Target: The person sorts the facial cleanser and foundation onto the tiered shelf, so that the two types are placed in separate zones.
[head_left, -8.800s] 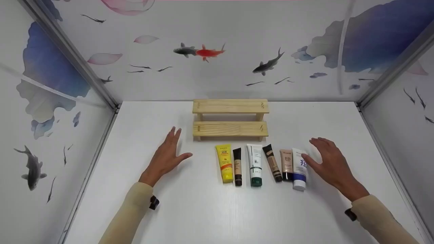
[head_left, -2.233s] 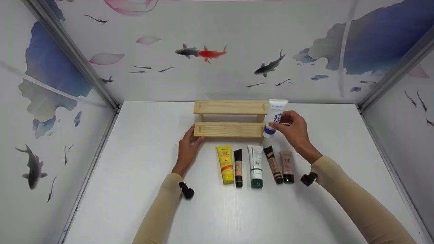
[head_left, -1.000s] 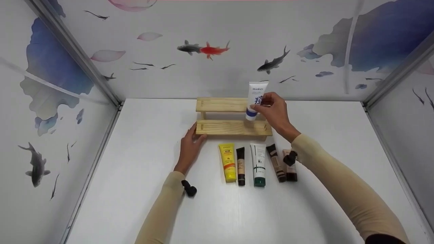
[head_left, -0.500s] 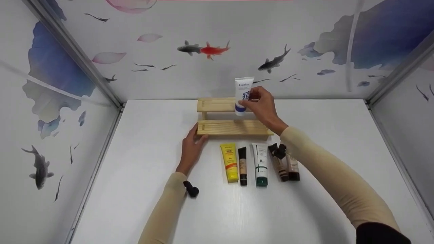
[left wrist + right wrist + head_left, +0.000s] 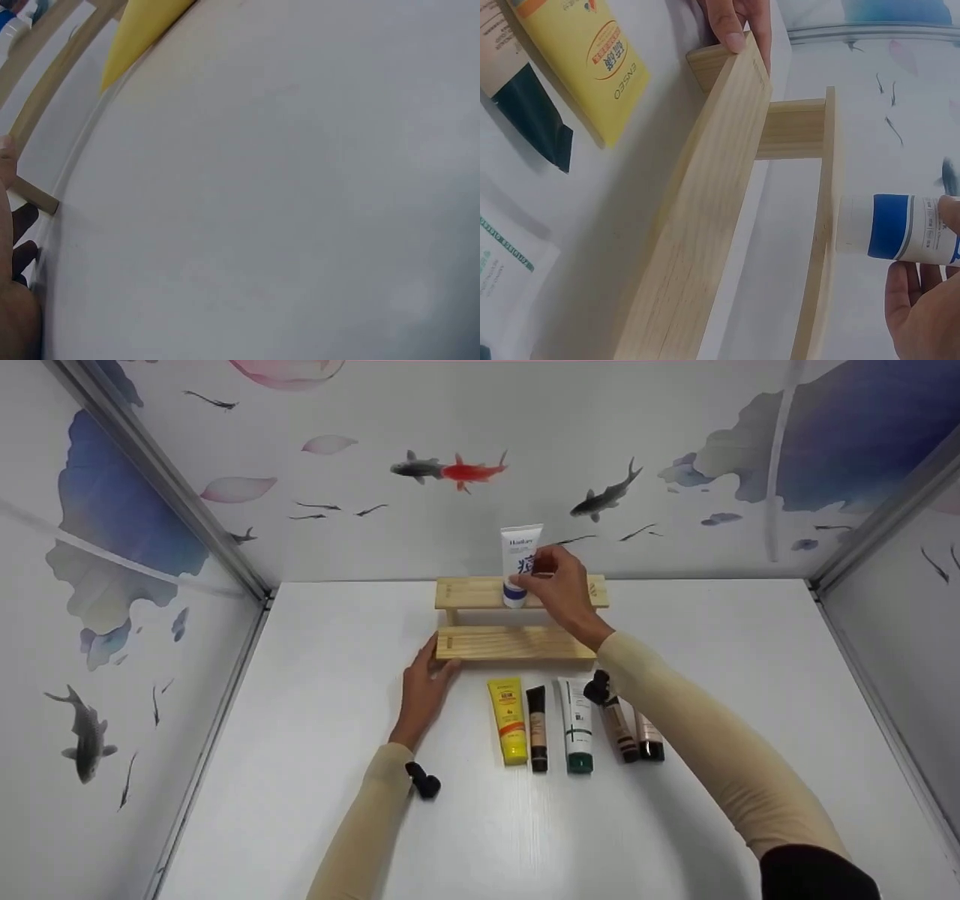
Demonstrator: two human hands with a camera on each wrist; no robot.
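My right hand pinches a white cosmetic tube with a blue band, held upright with its cap down over the upper step of a two-step wooden rack. The right wrist view has the tube's white cap right at the upper board, the fingers around its lower part. At the rack's left end my left hand grips the lower step, thumb on the front edge and fingers behind. Only part of that hand enters the left wrist view.
In front of the rack lie a yellow tube, a small black-capped beige tube, a white tube with a green cap, a dark brown tube and a pinkish tube partly behind the right sleeve. Printed panels wall the table.
The right hand took the white and blue tube from the row's right end, raised it upright, then moved it left and down to the upper step. The left hand came to the rack and stays there.
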